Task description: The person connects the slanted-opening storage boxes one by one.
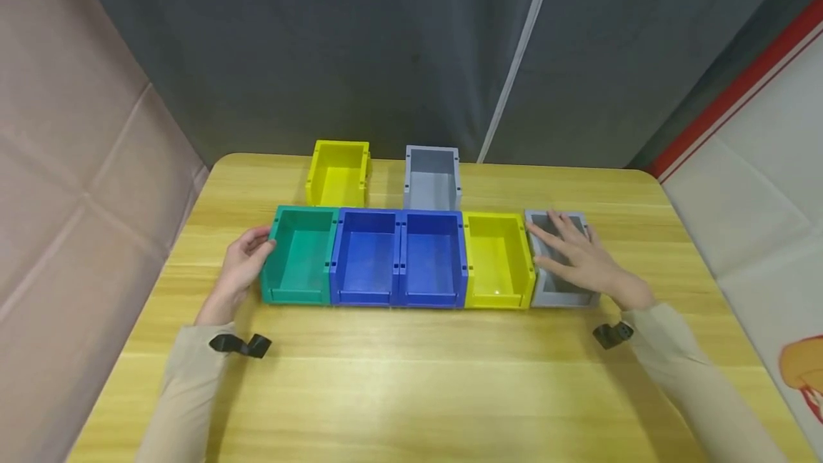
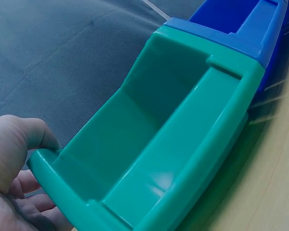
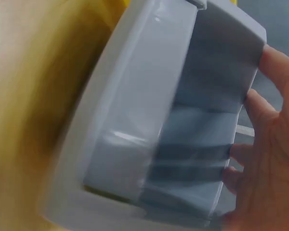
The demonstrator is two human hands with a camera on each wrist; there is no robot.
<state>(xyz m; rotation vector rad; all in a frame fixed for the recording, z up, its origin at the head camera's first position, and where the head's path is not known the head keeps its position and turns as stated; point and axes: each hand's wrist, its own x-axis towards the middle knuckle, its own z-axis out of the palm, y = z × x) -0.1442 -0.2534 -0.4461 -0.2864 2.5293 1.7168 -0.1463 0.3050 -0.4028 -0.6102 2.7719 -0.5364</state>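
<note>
Five bins stand side by side in a front row: a green bin [image 1: 300,256], two blue bins [image 1: 366,256] [image 1: 434,256], a yellow bin [image 1: 498,259] and a grey bin [image 1: 564,299]. At the green bin's outer left wall, my left hand [image 1: 241,266] holds the rim, thumb at its edge and curled fingers outside, as the left wrist view shows at the rim [image 2: 58,185]. My right hand [image 1: 585,259] lies spread over the grey bin, fingertips touching its rim; the right wrist view shows them along one edge of the grey bin [image 3: 130,96].
Behind the row stand another yellow bin [image 1: 338,173] and another grey bin [image 1: 432,177], with a gap between them. A dark curtain [image 1: 321,41] hangs behind the wooden table [image 1: 398,384]. Pale panels flank both sides.
</note>
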